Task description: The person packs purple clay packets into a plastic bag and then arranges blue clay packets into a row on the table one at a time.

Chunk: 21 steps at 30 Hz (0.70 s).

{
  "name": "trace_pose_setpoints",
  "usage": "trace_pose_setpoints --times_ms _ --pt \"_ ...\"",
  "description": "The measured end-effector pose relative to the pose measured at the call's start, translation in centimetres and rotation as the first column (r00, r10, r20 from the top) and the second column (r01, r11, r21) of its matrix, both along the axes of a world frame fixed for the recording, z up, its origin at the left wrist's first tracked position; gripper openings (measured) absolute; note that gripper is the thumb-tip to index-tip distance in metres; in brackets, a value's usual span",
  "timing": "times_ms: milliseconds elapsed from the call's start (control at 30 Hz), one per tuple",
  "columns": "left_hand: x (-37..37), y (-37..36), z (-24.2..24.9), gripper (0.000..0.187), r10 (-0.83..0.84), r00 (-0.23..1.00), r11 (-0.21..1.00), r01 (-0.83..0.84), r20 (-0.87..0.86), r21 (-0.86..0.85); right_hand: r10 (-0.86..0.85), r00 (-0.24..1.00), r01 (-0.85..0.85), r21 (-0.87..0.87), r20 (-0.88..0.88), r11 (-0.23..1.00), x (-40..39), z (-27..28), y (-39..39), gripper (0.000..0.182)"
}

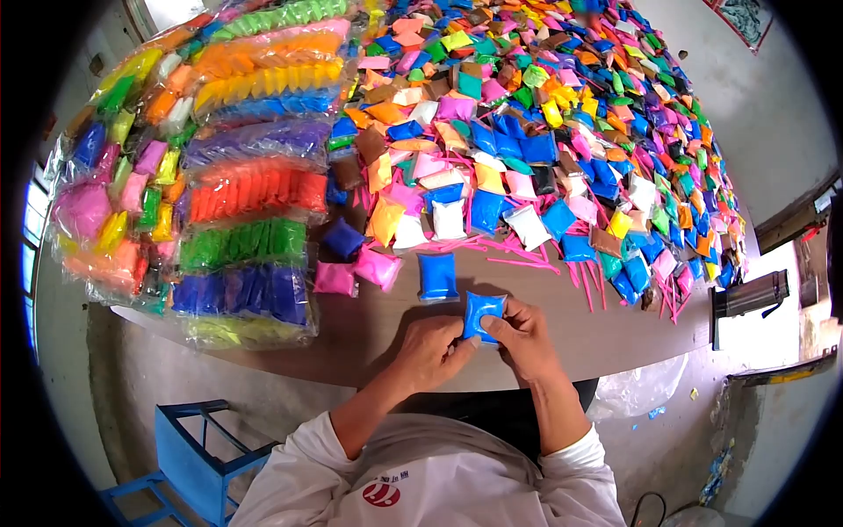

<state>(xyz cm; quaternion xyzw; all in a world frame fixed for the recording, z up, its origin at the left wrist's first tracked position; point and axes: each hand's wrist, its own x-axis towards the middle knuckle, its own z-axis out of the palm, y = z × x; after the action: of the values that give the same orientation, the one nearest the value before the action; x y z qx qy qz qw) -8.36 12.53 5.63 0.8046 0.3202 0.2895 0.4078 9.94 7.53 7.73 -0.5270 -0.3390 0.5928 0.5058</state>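
Near the table's front edge, a blue packet (481, 318) is held up between my two hands. My right hand (520, 334) pinches it from the right, thumb across its front. The fingers of my left hand (436, 350) are closed at its lower left edge. Just behind my hands, another blue packet (437, 277) lies flat on the table (369, 338). Two pink packets (378, 267) and a dark blue packet (342, 237) lie to its left.
A large heap of colourful packets (527, 149) with pink sticks (518, 262) covers the back and right. Clear bags of sorted packets (255, 193) are stacked at left. A metal device (751, 299) is at the right edge, a blue stool (189, 448) below left.
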Motion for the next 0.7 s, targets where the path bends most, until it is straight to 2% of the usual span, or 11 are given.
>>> trace_pose_setpoints --times_ms 133,233,300,333,400,433,500,533,600,667,700 --pt "0.2 0.1 0.0 0.016 -0.013 1.0 0.995 0.013 0.006 0.101 -0.019 0.999 0.024 0.123 -0.038 0.992 -0.6 -2.2 0.4 0.01" --pt "0.0 0.0 0.1 0.016 -0.008 0.997 0.999 0.006 0.073 0.038 -0.007 0.997 0.017 0.123 -0.079 0.992 -0.7 -1.5 0.1 0.011" --pt "-0.3 -0.2 0.1 0.016 0.067 0.997 0.983 -0.058 0.047 -0.175 0.001 0.995 0.007 0.088 -0.099 0.996 -0.7 -0.6 0.0 0.011" --pt "-0.3 -0.2 0.1 0.016 0.067 0.997 0.983 -0.057 0.048 -0.174 0.021 0.998 -0.019 0.045 -0.06 0.999 -0.5 -0.2 -0.1 0.011" --pt "0.0 -0.2 0.1 0.016 0.024 0.999 0.998 -0.022 0.028 -0.066 0.04 0.999 -0.04 0.002 -0.019 0.999 -0.2 -0.3 -0.1 0.012" --pt "0.0 -0.1 -0.1 0.016 0.021 0.999 0.998 -0.019 0.029 -0.065 0.052 0.998 -0.05 0.064 -0.02 0.997 0.0 -1.2 -0.1 0.012" --pt "0.0 0.0 -0.4 0.012 -0.039 0.998 0.993 0.034 0.044 0.116 0.063 0.998 -0.06 0.128 -0.022 0.99 0.0 -2.5 0.1 0.013" --pt "0.0 -0.1 -0.4 0.012 -0.041 0.998 0.993 0.036 0.043 0.117 0.053 0.999 -0.053 0.162 0.006 0.985 -0.1 -2.9 0.1 0.015" --pt "0.0 -0.3 -0.4 0.01 0.032 0.998 0.998 -0.029 0.059 -0.05 0.042 0.998 -0.048 0.196 0.036 0.979 -0.1 -2.5 0.3 0.017" --pt "-0.1 -0.2 -0.4 0.011 0.029 0.998 0.999 -0.026 0.056 -0.038 -0.32 0.935 0.31 -0.085 -0.153 0.947 0.1 -0.6 1.4 0.02" --pt "-0.1 -0.2 -0.4 0.013 0.019 0.998 0.999 -0.018 0.052 -0.027 -0.312 0.937 0.301 -0.091 -0.154 0.949 0.8 -0.7 2.1 0.02"
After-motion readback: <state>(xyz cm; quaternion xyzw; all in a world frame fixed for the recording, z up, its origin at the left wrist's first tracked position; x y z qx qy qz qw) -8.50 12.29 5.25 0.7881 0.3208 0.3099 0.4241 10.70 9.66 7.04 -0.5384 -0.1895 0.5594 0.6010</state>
